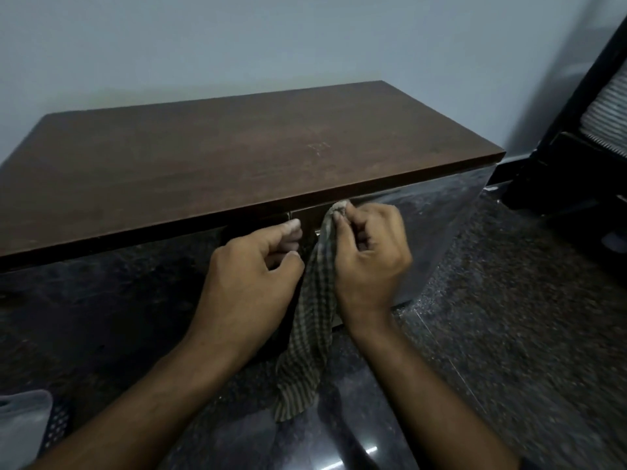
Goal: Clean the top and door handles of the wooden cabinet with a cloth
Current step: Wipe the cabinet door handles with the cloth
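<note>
The low cabinet has a dark brown wooden top [237, 154] and glossy, mirror-like doors [437, 225] below it. My right hand [369, 256] pinches a checked brown cloth [312, 330] against the upper edge of the right door, just under the top's front lip, where a small metal handle [317, 231] glints. The rest of the cloth hangs down between my forearms. My left hand [251, 276] is curled at the door edge beside it, fingertips hooked near the gap between the doors; what it grips is hidden.
A pale wall [271, 45] rises behind the cabinet. Speckled dark stone floor [509, 317] spreads to the right. A black frame with a ribbed panel [604, 106] stands at far right. A light plastic basket [23, 425] sits at the lower left corner.
</note>
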A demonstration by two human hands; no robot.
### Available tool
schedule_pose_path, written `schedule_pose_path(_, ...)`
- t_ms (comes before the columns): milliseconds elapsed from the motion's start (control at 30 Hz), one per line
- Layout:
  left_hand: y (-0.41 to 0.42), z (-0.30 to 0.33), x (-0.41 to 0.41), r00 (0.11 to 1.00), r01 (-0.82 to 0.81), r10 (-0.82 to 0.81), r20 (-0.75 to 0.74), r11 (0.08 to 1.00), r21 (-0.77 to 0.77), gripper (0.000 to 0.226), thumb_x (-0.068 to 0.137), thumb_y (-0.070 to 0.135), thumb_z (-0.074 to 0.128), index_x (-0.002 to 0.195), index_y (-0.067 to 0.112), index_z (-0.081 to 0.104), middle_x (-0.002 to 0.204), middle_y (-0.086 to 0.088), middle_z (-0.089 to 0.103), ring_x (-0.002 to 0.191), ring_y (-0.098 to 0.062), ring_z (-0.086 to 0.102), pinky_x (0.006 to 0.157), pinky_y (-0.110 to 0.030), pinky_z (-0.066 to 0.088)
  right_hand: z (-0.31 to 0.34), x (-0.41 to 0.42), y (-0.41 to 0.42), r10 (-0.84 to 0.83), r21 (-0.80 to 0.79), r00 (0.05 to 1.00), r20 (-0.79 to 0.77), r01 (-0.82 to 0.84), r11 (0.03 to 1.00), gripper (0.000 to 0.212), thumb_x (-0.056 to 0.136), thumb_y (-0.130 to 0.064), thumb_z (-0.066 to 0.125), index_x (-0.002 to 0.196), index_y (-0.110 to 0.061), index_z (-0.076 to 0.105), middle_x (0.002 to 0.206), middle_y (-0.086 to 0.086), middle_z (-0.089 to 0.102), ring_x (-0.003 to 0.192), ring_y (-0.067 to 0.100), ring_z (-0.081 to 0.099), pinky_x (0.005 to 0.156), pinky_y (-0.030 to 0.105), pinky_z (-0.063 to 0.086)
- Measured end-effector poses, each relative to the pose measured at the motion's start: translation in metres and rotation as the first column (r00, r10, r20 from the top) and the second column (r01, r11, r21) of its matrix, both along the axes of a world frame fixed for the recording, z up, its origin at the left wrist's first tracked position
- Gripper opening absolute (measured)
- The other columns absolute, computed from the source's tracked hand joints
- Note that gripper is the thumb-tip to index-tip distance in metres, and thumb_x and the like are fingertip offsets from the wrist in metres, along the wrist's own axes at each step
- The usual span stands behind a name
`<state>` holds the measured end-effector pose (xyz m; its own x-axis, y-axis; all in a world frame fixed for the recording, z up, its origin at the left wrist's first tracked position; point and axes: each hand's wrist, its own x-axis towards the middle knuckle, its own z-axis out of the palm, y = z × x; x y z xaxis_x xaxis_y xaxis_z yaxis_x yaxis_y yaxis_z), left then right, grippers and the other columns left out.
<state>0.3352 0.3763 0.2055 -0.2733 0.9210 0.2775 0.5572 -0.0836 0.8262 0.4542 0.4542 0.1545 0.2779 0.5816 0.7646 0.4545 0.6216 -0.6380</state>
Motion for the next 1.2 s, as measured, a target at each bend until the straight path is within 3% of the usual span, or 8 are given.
schedule_pose_path(100,0.002,-0.004,-0.002,0.999,-0.031,0.031,0.039,1.000,-0.002,0.037,0.086,0.011,0.062,0.121,0.023,0.069,0.104,0.017,0.072,0.096,0.012,0.064,0.084,-0.006,0.048,-0.006,0.006,0.001,0.033,0.002,0.997,0.067,-0.033,0.999,0.004,0.084,0.007,0.073,0.086,0.005,0.072,0.089,0.012,0.063,0.084,0.005,0.056,0.079,0.006,0.044)
schedule_pose_path(267,0.007,-0.003,-0.002,0.981,-0.124,0.129,0.148,0.991,-0.043,0.026,0.083,0.020,0.056,0.096,0.028,0.076,0.083,0.020,0.074,0.078,0.004,0.070,0.069,-0.012,0.054,-0.011,0.004,-0.008,0.040,-0.039,0.998,0.038,-0.038,0.998,0.007,0.085,0.008,0.074,0.092,0.007,0.074,0.092,0.014,0.063,0.086,0.013,0.061,0.076,0.019,0.054)
schedule_pose_path(367,0.011,0.002,-0.001,0.988,-0.115,0.130,0.080,0.979,-0.169,0.031,0.074,0.037,0.053,0.095,0.032,0.075,0.073,0.022,0.072,0.066,0.003,0.069,0.065,-0.026,0.060,-0.017,-0.003,-0.017,0.122,0.004,0.980,0.159,-0.124,0.992,0.021,0.086,0.012,0.069,0.107,0.010,0.072,0.099,0.020,0.060,0.097,0.008,0.055,0.087,0.009,0.046)
schedule_pose_path(500,0.016,0.020,0.001,0.991,-0.125,0.132,0.000,0.938,-0.323,0.024,0.071,0.043,0.052,0.070,0.033,0.073,0.058,0.013,0.069,0.053,-0.002,0.065,0.060,-0.032,0.059,-0.011,0.011,-0.016,0.210,-0.044,0.941,0.266,-0.205,0.978,0.028,0.087,0.010,0.070,0.114,0.004,0.072,0.107,0.019,0.059,0.100,0.022,0.059,0.088,0.020,0.050)
schedule_pose_path(633,0.016,0.027,-0.002,0.980,-0.142,0.182,0.082,0.923,-0.358,0.032,0.070,0.041,0.053,0.071,0.017,0.073,0.062,-0.002,0.072,0.062,-0.021,0.071,0.069,-0.048,0.060,-0.010,0.007,-0.018,0.210,-0.137,0.977,0.031,-0.204,0.969,0.024,0.084,0.005,0.075,0.106,-0.005,0.077,0.103,0.013,0.058,0.096,0.010,0.058,0.079,0.016,0.050)
schedule_pose_path(867,0.007,0.027,-0.005,0.985,-0.100,0.133,0.108,0.959,-0.266,0.025,0.076,0.037,0.053,0.075,0.022,0.073,0.070,0.000,0.074,0.067,-0.021,0.073,0.071,-0.050,0.060,-0.004,0.013,-0.013,0.102,-0.106,0.994,0.029,-0.098,0.990,0.028,0.088,0.008,0.066,0.113,-0.003,0.072,0.106,0.001,0.067,0.100,0.012,0.064,0.089,0.029,0.055)
schedule_pose_path(1067,0.005,0.018,0.002,0.986,-0.083,0.112,0.120,0.970,-0.229,0.020,0.080,0.033,0.055,0.072,0.034,0.073,0.066,0.008,0.073,0.063,-0.009,0.071,0.072,-0.041,0.061,-0.001,0.008,-0.017,0.183,0.027,0.797,0.576,-0.242,0.970,0.022,0.088,0.006,0.065,0.109,0.006,0.070,0.107,0.021,0.064,0.094,0.032,0.057,0.080,0.035,0.049)
schedule_pose_path(1200,0.009,0.016,0.001,0.986,-0.129,0.146,0.077,0.973,-0.193,0.020,0.080,0.029,0.053,0.072,0.026,0.072,0.061,0.005,0.071,0.059,-0.013,0.070,0.067,-0.043,0.061,0.000,0.016,-0.009,0.116,0.020,0.879,0.463,-0.141,0.990,0.022,0.086,0.005,0.069,0.108,0.003,0.073,0.103,0.017,0.066,0.095,0.025,0.054,0.080,0.027,0.046)
